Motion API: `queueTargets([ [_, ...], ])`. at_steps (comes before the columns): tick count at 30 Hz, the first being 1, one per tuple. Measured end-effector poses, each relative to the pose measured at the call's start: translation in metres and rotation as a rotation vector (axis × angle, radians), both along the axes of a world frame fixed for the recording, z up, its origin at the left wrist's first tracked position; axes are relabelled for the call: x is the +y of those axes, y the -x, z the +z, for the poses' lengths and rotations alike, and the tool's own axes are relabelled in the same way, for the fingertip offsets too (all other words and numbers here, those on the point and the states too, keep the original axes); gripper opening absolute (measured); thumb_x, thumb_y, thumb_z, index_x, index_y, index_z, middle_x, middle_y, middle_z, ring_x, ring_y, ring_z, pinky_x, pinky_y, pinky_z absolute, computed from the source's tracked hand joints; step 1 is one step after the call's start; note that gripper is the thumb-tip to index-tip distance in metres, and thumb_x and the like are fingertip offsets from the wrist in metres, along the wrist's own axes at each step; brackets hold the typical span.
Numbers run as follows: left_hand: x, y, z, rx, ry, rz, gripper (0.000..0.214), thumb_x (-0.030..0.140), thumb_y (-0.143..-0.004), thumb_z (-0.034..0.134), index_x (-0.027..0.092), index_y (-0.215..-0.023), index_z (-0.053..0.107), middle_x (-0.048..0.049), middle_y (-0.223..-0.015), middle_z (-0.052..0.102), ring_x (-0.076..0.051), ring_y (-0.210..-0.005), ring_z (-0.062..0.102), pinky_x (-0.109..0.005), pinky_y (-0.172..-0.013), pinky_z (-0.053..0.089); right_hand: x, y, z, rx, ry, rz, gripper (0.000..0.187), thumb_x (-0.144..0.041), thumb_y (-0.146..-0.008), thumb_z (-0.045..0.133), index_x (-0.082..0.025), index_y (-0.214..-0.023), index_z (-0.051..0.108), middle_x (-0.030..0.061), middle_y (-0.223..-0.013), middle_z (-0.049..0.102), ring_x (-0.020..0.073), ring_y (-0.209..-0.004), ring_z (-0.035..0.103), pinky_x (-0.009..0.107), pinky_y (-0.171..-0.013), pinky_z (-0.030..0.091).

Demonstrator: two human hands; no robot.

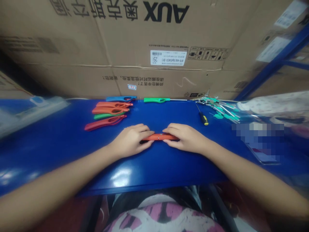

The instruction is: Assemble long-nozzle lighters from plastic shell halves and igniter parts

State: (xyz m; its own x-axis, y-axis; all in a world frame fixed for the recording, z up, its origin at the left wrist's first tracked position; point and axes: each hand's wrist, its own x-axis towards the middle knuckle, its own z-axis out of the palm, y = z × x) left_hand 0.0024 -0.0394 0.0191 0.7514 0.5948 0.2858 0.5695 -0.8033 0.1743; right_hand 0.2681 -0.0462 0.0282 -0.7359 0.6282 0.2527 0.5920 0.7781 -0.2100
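Both my hands pinch an orange-red lighter handle [158, 137] between them, level above the blue table. My left hand [132, 139] closes its thumb and fingers round one end. At the other end, my right hand [184, 137] grips in the same way. Much of the handle is hidden by my fingers. To the left beyond my hands lie several similar handles: a red one [103, 123], orange ones [106, 111], a green one [98, 116] and a blue one [119, 99]. A green lighter [154, 100] with a long metal tube lies farther back.
A black and yellow screwdriver [203, 118] lies right of my hands. Behind it is a heap of metal tubes with green parts [222, 108]. A phone [264, 154] and patterned cloth [270, 101] are at the right. A large cardboard box [130, 42] stands along the back edge.
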Motion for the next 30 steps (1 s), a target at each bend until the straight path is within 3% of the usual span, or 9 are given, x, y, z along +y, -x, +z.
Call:
queueTargets([
  [7, -0.008, -0.003, -0.002, -0.111, 0.088, -0.051, 0.029, 0.033, -0.103, 0.047, 0.016, -0.113, 0.069, -0.0075, -0.093, 0.067, -0.019, -0.086, 0.063, -0.03, -0.077, 0.05, -0.007, 0.003, 0.0, -0.112, -0.158, 0.009, 0.029, -0.031, -0.104, 0.041, -0.014, -0.094, 0.062, 0.0082, -0.088, 0.061, 0.0194, -0.072, 0.055, 0.032, -0.064, 0.044],
  [11, -0.008, -0.004, -0.001, -0.095, 0.06, -0.01, 0.029, 0.033, -0.103, 0.046, 0.016, -0.112, 0.067, -0.0084, -0.094, 0.066, -0.02, -0.086, 0.063, -0.032, -0.077, 0.05, -0.006, 0.003, 0.001, -0.027, -0.085, -0.024, 0.027, -0.034, -0.104, 0.044, -0.016, -0.096, 0.062, 0.0066, -0.089, 0.063, 0.0184, -0.075, 0.058, 0.031, -0.067, 0.046],
  [15, -0.004, 0.0, 0.006, -0.082, 0.002, 0.023, 0.027, 0.032, -0.103, 0.046, 0.015, -0.111, 0.066, -0.0092, -0.098, 0.066, -0.021, -0.086, 0.063, -0.031, -0.075, 0.051, -0.002, -0.003, 0.009, 0.128, -0.01, -0.077, 0.021, -0.036, -0.099, 0.056, -0.019, -0.111, 0.061, 0.008, -0.106, 0.066, 0.0192, -0.089, 0.064, 0.03, -0.076, 0.051],
  [18, -0.001, 0.004, 0.012, -0.075, -0.046, 0.042, 0.028, 0.03, -0.103, 0.044, 0.013, -0.112, 0.065, -0.0105, -0.098, 0.065, -0.021, -0.086, 0.063, -0.032, -0.076, 0.051, 0.002, -0.01, 0.016, 0.094, -0.095, -0.092, 0.024, -0.034, -0.096, 0.06, -0.018, -0.114, 0.061, 0.0089, -0.108, 0.068, 0.0218, -0.094, 0.065, 0.033, -0.08, 0.05],
  [26, -0.005, 0.005, 0.016, -0.088, -0.085, 0.005, 0.028, 0.027, -0.104, 0.041, 0.011, -0.107, 0.064, -0.0105, -0.094, 0.065, -0.021, -0.082, 0.061, -0.032, -0.073, 0.049, 0.004, -0.019, 0.019, -0.049, -0.242, -0.086, 0.02, -0.032, -0.099, 0.054, -0.017, -0.091, 0.065, 0.006, -0.082, 0.069, 0.0202, -0.077, 0.062, 0.033, -0.073, 0.044],
  [30, -0.007, 0.004, 0.016, -0.105, 0.0, 0.023, 0.029, 0.03, -0.103, 0.042, 0.013, -0.103, 0.065, -0.0098, -0.091, 0.064, -0.021, -0.08, 0.059, -0.033, -0.072, 0.048, 0.004, -0.02, 0.015, -0.058, -0.264, -0.088, 0.022, -0.033, -0.1, 0.053, -0.018, -0.094, 0.068, 0.0065, -0.084, 0.072, 0.0202, -0.077, 0.063, 0.033, -0.073, 0.043],
])
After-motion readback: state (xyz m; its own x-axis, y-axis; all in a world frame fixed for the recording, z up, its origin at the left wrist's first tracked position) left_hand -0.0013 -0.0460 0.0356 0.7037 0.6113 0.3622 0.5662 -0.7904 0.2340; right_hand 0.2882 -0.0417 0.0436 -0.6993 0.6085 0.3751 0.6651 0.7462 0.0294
